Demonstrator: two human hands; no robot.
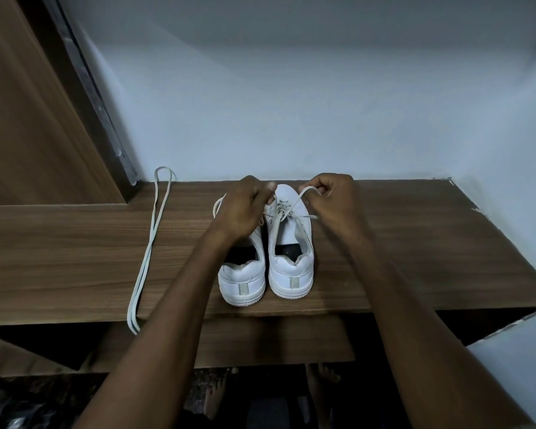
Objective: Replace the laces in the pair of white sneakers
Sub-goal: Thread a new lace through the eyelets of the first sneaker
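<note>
Two white sneakers stand side by side on a wooden shelf, heels toward me: the left sneaker and the right sneaker. My left hand hovers over the left shoe's front and pinches a lace end of the right sneaker. My right hand pinches a loop of the same white lace above the right shoe's toe. Another lace loop shows beside my left hand. The front of the left sneaker is hidden by my hand.
A long loose white lace lies doubled on the shelf to the left, its ends hanging over the front edge. A brown door panel stands at the left. A pale wall backs the shelf. Bare feet show below.
</note>
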